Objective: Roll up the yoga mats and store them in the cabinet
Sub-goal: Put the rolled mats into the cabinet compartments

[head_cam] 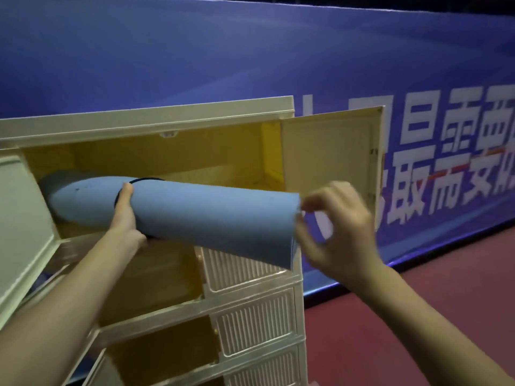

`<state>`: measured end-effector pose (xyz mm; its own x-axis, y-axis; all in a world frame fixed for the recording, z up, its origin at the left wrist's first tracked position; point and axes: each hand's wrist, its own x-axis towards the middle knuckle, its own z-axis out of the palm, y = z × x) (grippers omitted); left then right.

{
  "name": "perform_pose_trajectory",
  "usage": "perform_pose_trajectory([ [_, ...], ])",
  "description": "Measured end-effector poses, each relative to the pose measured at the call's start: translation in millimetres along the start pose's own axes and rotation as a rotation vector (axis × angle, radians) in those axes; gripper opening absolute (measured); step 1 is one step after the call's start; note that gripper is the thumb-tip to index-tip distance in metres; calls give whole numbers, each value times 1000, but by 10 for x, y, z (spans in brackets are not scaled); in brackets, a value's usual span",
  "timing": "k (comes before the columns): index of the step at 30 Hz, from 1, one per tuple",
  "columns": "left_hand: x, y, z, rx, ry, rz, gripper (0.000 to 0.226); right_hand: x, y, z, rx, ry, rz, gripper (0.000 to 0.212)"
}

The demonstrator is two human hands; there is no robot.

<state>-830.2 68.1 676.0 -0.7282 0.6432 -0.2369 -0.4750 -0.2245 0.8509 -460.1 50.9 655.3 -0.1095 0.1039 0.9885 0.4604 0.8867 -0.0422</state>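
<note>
Head view: left hand [125, 215] grips the rolled blue yoga mat [195, 215] at its black strap [145, 180], one end inside the cabinet [156, 118] top compartment. Right hand [338, 229], blurred, fingers loosely curled at the mat's outer end, grasp uncertain. White Chinese characters on the blue banner [250, 51] read partly "最", "要".

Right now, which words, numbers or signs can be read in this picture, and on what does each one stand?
"最需要": large white characters on the blue banner behind the cabinet; a red stripe crosses them.
Strokes to their left: half hidden by the open cabinet door, not readable.
One more character at the right edge of the picture: cut off, not readable.
The cabinet and the rolled blue mat: no text visible.
</note>
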Motion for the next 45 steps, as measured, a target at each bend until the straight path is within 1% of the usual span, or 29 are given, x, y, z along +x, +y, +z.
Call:
perform_pose_trajectory([
  [1,-2,1,83,-7,10,-12,116,89,-29,170,-61,-129,-73,26],
  [2,-18,-11,165,-16,22,-32,113,166,-14,364,-133,-283,-100,48],
  [4,-42,-52,292,-16,45,-72,113,283,46,759,-300,-643,-65,101],
  [5,-37,-77,336,-5,54,-65,113,334,86,955,-387,-779,-56,122],
  [6,-55,-93,380,9,65,-56,111,379,142,1144,-472,-868,-74,137],
  [8,-31,-123,436,15,77,-54,110,469,287,1453,-625,-960,-112,149],
  [10,23,-146,468,-9,73,-83,106,580,463,1647,-684,-989,-89,146],
  [12,108,-132,498,-29,47,-95,97,739,570,1749,-708,-984,-68,133],
  [13,141,-106,529,-26,34,-100,90,842,597,1786,-735,-970,-86,124],
  [15,202,-25,596,12,17,-84,72,1070,619,1858,-756,-944,-137,95],
  [17,285,70,629,112,37,6,65,1261,616,1941,-735,-930,-163,71],
  [19,435,176,620,302,94,193,70,1375,610,2045,-736,-925,-178,59],
  [21,474,283,546,570,116,403,74,1394,652,2168,-722,-939,-150,49],
  [24,494,424,334,1147,82,689,79,1276,870,2294,-666,-984,-45,41],
  [25,519,457,256,1326,93,745,79,1199,971,2329,-630,-984,2,36],
  [27,617,479,107,1545,91,752,82,1040,1146,2412,-570,-974,68,24],
  [29,762,440,18,1608,67,654,86,955,1249,2499,-541,-965,96,23],
  [32,861,217,23,1577,43,552,83,856,1365,2556,-550,-919,149,29],
  [33,872,89,48,1601,43,572,78,809,1403,2548,-568,-880,179,29],
  [35,894,-139,87,1705,80,718,64,687,1406,2563,-672,-809,193,27],
  [37,967,-128,137,1780,150,881,56,646,1310,2641,-737,-833,170,27],
  [38,1018,-10,192,1837,165,907,52,685,1257,2686,-712,-857,180,29],
  [39,1096,136,254,1902,154,866,46,744,1221,2707,-665,-881,203,30],
  [40,1212,264,304,1957,138,786,45,802,1209,2713,-623,-900,218,29],
  [41,1362,329,341,2000,109,719,56,852,1210,2701,-598,-916,226,26],
  [42,1531,328,362,2074,62,688,78,880,1219,2677,-579,-925,236,21],
  [43,1670,260,382,2141,17,712,104,876,1234,2660,-571,-940,246,18],
  [44,1790,162,385,2173,-26,772,121,839,1246,2663,-567,-945,250,17],
  [45,1888,78,390,2156,-43,836,127,798,1258,2683,-564,-934,250,18],
])
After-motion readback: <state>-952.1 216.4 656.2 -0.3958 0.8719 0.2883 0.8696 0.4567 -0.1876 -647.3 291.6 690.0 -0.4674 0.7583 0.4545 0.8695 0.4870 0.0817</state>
